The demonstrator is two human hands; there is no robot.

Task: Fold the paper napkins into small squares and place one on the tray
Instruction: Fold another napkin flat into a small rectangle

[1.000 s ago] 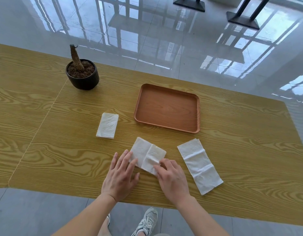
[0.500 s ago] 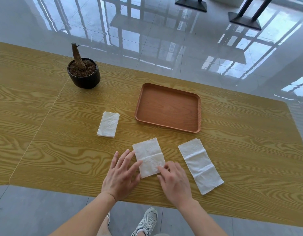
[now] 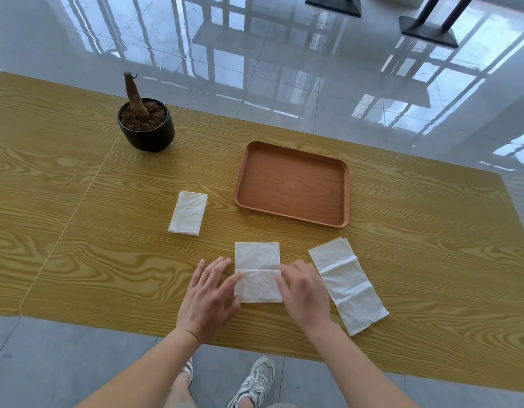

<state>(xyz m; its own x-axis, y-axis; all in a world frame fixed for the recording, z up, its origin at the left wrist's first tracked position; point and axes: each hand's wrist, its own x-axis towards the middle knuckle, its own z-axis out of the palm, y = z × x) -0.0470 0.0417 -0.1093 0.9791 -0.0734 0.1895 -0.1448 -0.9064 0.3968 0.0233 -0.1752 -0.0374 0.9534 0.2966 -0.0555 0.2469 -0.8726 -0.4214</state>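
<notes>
A white paper napkin (image 3: 257,270) lies flat near the table's front edge, folded, with a crease across its middle. My left hand (image 3: 206,298) rests spread on the table with its fingertips touching the napkin's left edge. My right hand (image 3: 303,291), slightly blurred, lies on the napkin's right edge. A longer, less folded napkin (image 3: 347,284) lies slanted to the right. A small folded napkin (image 3: 188,212) sits further left. The brown wooden tray (image 3: 293,184) stands behind them with nothing in it.
A black pot (image 3: 146,128) with soil and a bare stump stands at the back left of the wooden table (image 3: 78,231). The table's front edge runs just below my wrists. Glossy tiled floor and table bases lie beyond.
The middle napkin has turned from a slant to square with the table edge. Both hands shifted with it, the right one now covering its right side.
</notes>
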